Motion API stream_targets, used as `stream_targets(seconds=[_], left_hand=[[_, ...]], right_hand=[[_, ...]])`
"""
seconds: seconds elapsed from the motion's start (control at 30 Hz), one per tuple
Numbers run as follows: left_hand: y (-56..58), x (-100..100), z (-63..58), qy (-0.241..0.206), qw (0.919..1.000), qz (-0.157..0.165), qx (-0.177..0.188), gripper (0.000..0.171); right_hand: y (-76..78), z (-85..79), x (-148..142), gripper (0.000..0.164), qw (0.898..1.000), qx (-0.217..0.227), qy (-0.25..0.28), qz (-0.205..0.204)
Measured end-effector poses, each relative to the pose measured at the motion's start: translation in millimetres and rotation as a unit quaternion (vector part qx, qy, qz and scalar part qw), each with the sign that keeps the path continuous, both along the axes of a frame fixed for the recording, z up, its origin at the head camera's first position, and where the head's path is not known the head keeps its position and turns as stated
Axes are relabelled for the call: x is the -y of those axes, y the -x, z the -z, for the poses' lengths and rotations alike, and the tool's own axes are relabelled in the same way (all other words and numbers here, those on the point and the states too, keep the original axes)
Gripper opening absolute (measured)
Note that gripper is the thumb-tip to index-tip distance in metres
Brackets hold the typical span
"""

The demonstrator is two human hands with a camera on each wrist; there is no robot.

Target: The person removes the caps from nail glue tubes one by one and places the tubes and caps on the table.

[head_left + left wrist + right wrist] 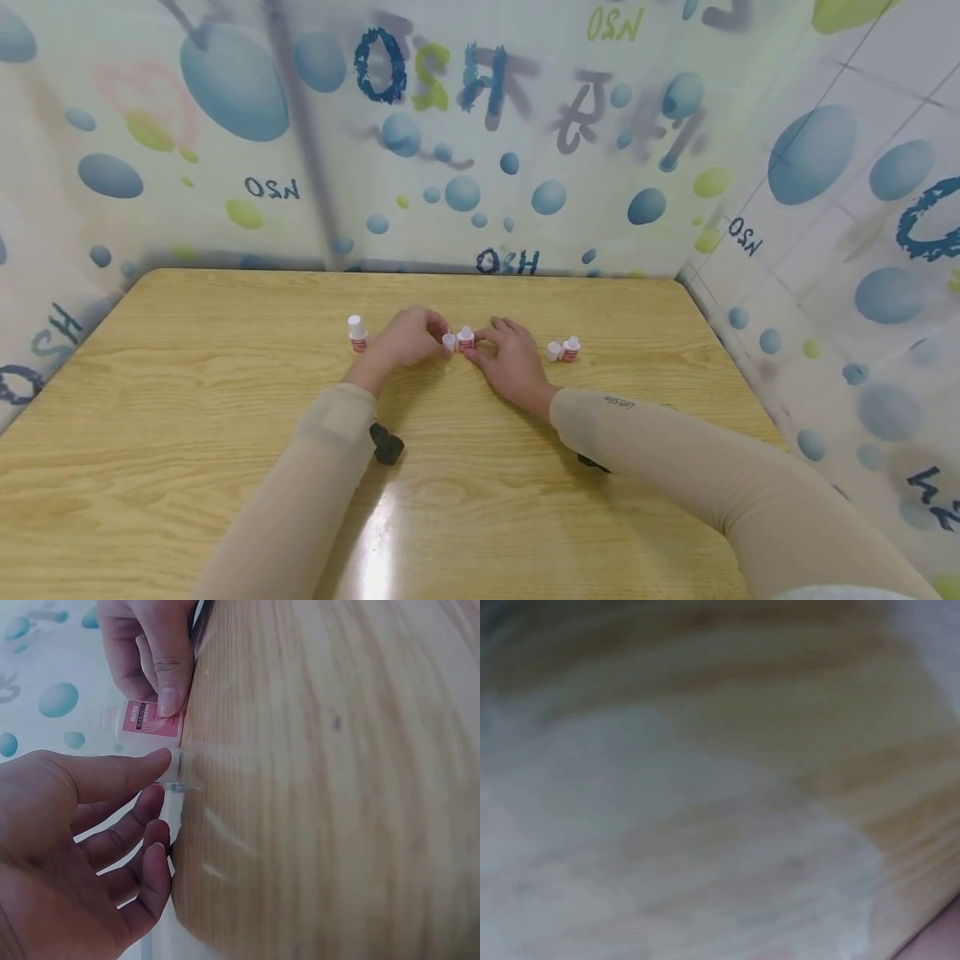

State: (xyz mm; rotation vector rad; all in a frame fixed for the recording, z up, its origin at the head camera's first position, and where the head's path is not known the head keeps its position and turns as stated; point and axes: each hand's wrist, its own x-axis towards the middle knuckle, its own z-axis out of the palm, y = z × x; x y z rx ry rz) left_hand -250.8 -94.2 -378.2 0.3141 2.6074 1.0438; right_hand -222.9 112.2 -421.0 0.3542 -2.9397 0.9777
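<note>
Rectangular wood table [225, 375]: yellow-tan, brown streaky grain. Small plastic bottle toward far-left corner [358, 337]: white, red label. Small plastic bottle mid far edge [465, 341]: white, pinkish-red label, black patch. Small round cap [449, 342] beside it: white. Small plastic bottle toward far-right corner [571, 350]: white, red label. Fabric sleeves [660, 450]: beige, right with dark print. Sheet backdrop beyond far edge [480, 225]: white, blue and lime dots, blue lettering.

A flat light-brown wooden table [187, 400] reaches toward six o'clock. Behind it, at twelve o'clock, stands a white wall covering [506, 196], printed with blue and green ovals [234, 87].
</note>
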Motion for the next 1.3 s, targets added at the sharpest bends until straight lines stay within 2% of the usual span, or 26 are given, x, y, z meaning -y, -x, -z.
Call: stream_targets(seconds=[0.57, 0.77, 0.87, 0.97, 1.07, 1.2, 1.3], left_hand=[[-3.0, 4, 3.0, 0.006, 0.9999, -0.003, 0.013, 0.034], [-9.7, 5, -1.1, 0.010, 0.9999, 0.006, 0.007, 0.043], [-14.1, 6, -5.4, 0.011, 0.9999, 0.004, 0.001, 0.044], [-18.8, 8, -11.2, 0.016, 0.9999, 0.002, -0.003, 0.046], [-22.0, 11, -19.2, 0.026, 0.9996, -0.001, -0.014, 0.047], [-23.8, 16, -32.8, 0.056, 0.9967, 0.010, -0.057, 0.045], [-25.3, 22, -42.4, 0.090, 0.9915, 0.022, -0.092, 0.043]], right_hand=[[-2.3, -1.6, 3, 0.030, 1.000, 0.003, 0.015, 0.003], [-2.4, 0.8, 1, 0.040, 0.999, 0.024, 0.032, 0.014], [-0.4, 0.6, 0, 0.046, 0.999, 0.037, 0.024, 0.010], [-0.9, -6.8, -3, 0.054, 0.997, 0.069, 0.015, -0.010], [-0.9, -19.3, -5, 0.061, 0.996, 0.081, -0.008, -0.027], [1.4, -39.4, -4, 0.066, 0.997, 0.056, -0.028, -0.035], [2.5, -52.9, 1, 0.070, 0.997, 0.055, -0.028, -0.046]])
